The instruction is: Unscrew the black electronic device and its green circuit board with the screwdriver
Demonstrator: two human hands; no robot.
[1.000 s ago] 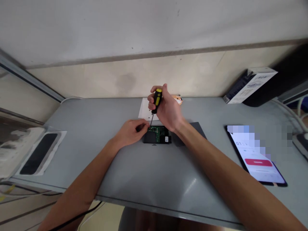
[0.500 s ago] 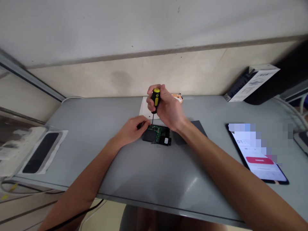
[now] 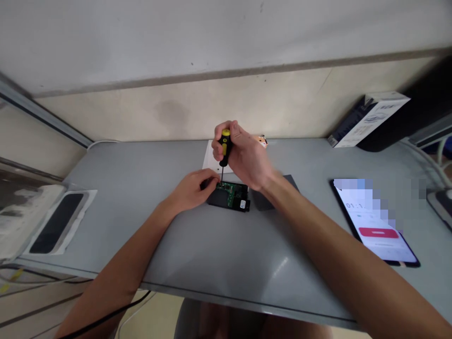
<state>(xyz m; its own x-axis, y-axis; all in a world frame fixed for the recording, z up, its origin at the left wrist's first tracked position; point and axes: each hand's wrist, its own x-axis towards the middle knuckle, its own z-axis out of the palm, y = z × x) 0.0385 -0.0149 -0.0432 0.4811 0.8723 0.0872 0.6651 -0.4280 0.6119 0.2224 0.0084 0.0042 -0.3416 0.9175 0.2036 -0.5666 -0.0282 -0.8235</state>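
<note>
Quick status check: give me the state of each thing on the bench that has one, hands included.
Small black device with green circuit board: opened, board exposed, flat on the grey table.
Black-and-yellow screwdriver: upright, tip on the board's left end.
Right hand: grip closed round the screwdriver handle.
Left hand: fingers pressed to the device's left edge.
Black smartphone: screen lit, face up.
Dark flat cover: lying beside the device.

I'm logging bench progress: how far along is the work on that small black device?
Done: the case is open, green circuit board exposed. In hand: right hand drives the screwdriver into the board's corner; left hand steadies the device. Left: board remains seated.
</note>
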